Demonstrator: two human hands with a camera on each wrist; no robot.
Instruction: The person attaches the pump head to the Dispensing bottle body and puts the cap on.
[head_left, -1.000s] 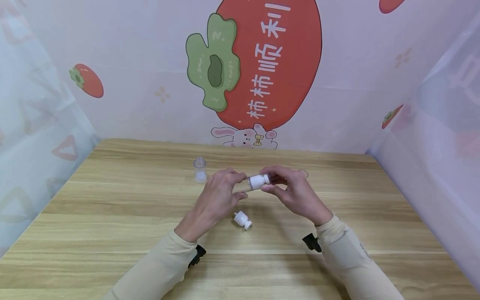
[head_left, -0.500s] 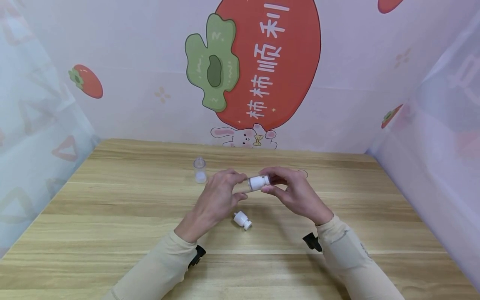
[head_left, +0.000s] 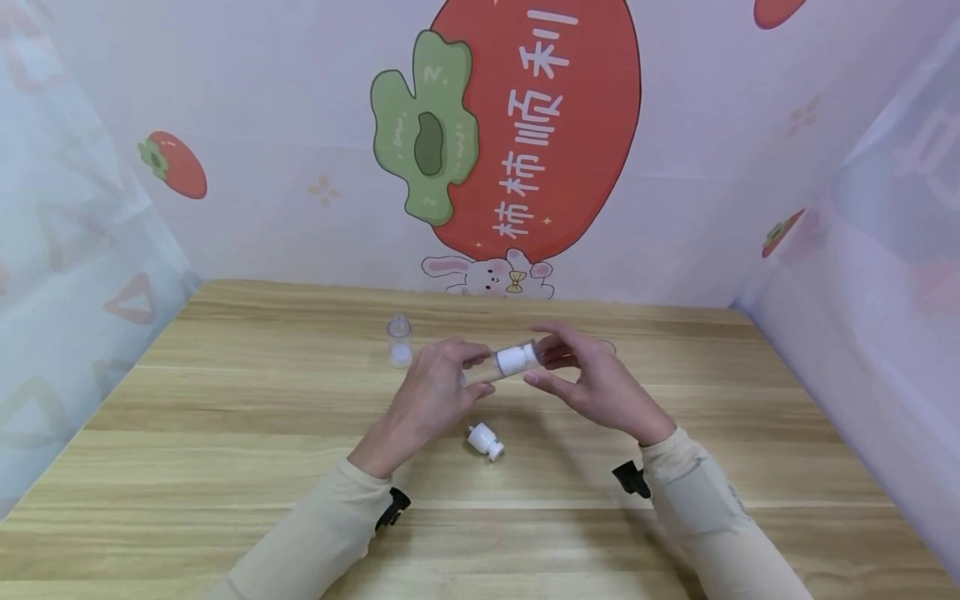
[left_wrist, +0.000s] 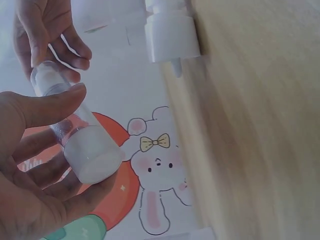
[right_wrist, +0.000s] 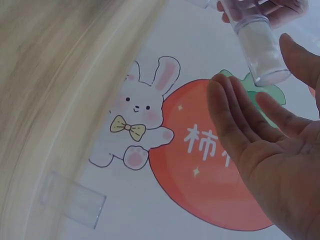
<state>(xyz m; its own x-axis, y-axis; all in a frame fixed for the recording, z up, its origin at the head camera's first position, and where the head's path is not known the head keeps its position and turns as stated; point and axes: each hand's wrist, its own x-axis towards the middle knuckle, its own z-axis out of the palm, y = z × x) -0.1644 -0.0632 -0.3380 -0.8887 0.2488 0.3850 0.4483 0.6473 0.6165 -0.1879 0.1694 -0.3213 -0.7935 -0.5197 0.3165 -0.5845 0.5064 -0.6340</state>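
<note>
My left hand (head_left: 438, 379) grips a small clear pump bottle (left_wrist: 95, 155) with a white base, thumb on one side and fingers on the other. The bottle is tilted above the table. A clear cap (head_left: 517, 358) covers its white pump end, which points at my right hand (head_left: 600, 383). That hand has its fingers spread just past the cap; in the right wrist view (right_wrist: 265, 130) a gap shows between fingers and cap. A loose white pump head (head_left: 485, 442) lies on the table below the hands.
A second clear bottle (head_left: 401, 343) with white at its bottom stands at the back, left of the hands. Behind the right hand lies a clear cap (right_wrist: 75, 200). The wood table (head_left: 225, 433) meets a printed wall cover (head_left: 300, 225) at the back.
My right hand has opened its fingers off the capped end and shifted slightly right. The left hand still holds the bottle in nearly the same place.
</note>
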